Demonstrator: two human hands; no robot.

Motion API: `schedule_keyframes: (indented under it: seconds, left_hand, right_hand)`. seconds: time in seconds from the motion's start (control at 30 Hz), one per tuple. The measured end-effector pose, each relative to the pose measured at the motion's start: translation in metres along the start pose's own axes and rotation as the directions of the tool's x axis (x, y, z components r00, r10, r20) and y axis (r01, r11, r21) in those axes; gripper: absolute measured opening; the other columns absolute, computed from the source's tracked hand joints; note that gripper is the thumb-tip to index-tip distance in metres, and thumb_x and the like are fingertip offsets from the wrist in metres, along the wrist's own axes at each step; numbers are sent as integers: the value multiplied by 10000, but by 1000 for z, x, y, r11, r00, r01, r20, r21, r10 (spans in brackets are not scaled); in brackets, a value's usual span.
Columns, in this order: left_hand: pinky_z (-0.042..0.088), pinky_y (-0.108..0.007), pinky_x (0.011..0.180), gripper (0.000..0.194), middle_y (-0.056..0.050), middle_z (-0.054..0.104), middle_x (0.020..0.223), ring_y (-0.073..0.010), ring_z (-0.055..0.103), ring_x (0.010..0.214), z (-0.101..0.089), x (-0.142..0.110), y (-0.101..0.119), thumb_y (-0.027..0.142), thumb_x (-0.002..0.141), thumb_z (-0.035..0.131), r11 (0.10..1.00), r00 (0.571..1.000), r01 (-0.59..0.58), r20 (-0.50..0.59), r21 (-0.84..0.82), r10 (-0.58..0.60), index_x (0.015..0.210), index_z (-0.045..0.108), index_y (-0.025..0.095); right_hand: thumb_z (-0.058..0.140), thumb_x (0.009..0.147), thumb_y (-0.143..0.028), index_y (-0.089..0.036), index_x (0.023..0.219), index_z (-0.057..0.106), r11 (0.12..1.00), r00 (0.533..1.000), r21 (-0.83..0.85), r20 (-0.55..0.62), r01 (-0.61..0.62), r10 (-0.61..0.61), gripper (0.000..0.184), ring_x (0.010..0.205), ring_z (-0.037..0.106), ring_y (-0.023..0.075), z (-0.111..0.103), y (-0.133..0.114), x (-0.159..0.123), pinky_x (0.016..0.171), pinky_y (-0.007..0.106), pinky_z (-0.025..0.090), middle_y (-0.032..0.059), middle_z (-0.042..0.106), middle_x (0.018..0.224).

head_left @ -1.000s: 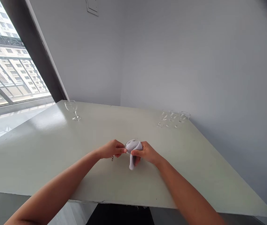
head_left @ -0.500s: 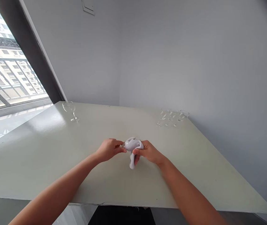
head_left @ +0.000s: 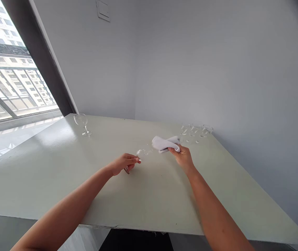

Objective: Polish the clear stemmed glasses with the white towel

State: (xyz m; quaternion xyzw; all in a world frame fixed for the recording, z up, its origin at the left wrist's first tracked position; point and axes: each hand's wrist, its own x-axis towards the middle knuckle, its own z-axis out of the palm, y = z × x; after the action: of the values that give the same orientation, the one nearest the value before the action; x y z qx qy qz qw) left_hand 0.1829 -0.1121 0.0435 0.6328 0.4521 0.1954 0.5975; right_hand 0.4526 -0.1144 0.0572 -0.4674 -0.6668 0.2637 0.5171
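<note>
My left hand [head_left: 124,163] is closed in a pinch on the stem of a small clear wine glass [head_left: 143,153], held tilted just above the middle of the pale table [head_left: 60,164]. To its right, my right hand [head_left: 181,155] grips a folded white cloth [head_left: 164,143] and holds it low over the table, apart from the glass. The cloth sits just in front of three clear glasses [head_left: 194,130] at the far right of the table.
One more wine glass [head_left: 82,122] stands upright at the table's far left corner by the window. Grey walls close the table in at the back and on the right. The near table edge runs across the bottom of the view.
My right hand has pulled the cloth off the glass and carried it right and away toward the far glasses. My left hand keeps the glass, whose bowl now shows bare.
</note>
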Motion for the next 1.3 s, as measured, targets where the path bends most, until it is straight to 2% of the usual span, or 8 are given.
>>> schedule_keyframes:
  seconds: [0.1,0.3,0.43,0.57,0.7,0.9,1.1,1.3]
  left_hand:
    - [281,-211,454,390,33,357,545,-97,394,522,0,5,-6,544,736,486,983,983,39,-184,178,-6,693,559,164]
    - [287,-232,496,198,4,526,594,-119,468,532,22,0,-10,322,790,461,699,909,12,-299,715,291,697,581,194]
    - [355,-271,595,201,-45,615,690,-167,550,662,32,-5,-10,236,833,427,332,784,-151,-92,931,614,727,589,182]
    - [378,-307,635,194,-63,629,717,-207,559,757,35,-6,-10,290,854,442,140,712,-253,87,957,696,924,578,170]
    - [377,-293,611,407,-38,616,687,-183,543,675,40,-6,-9,331,866,430,212,739,-245,41,946,672,1237,405,167]
    - [392,-274,631,481,15,565,637,-156,507,655,43,-4,-9,327,900,351,467,727,-200,-189,862,660,1358,247,222]
    - [442,-264,614,539,-28,530,860,-137,520,710,50,3,-10,290,873,382,736,707,-138,-454,663,542,1379,200,261]
    - [297,-465,985,683,-99,212,1417,-262,251,1280,61,1,-7,107,773,417,737,676,-195,-456,647,578,1387,178,284]
  right_hand:
    - [486,835,-397,-255,1078,624,888,957,-391,-53,242,-284,314,1123,454,305,16,-11,-10,946,474,316,63,558,1217]
    - [457,839,-471,-226,1221,527,628,768,-458,492,629,-409,459,1244,314,311,62,-31,-35,1054,531,134,60,552,1233]
    - [409,888,-282,-240,1169,572,792,871,-410,392,453,-295,328,1113,453,254,68,-31,-31,968,458,310,53,625,1112]
    - [460,853,-346,-216,938,682,993,912,-112,403,-37,79,272,868,570,198,51,-21,-19,772,341,424,36,668,936]
    - [595,738,-407,-141,673,664,653,762,408,459,-638,457,283,571,538,136,44,-3,-13,553,258,405,-1,606,585]
    - [626,708,-293,-189,731,654,217,745,816,337,-536,576,110,721,587,147,71,-8,-20,665,268,463,-11,659,739]
    - [514,826,-360,-252,1019,620,380,896,830,284,-408,341,245,1001,538,177,96,-31,-43,861,325,414,6,614,1082]
    - [580,792,-348,-269,1081,584,545,910,728,325,-415,257,300,1023,504,166,108,-23,-53,895,305,368,4,590,1107]
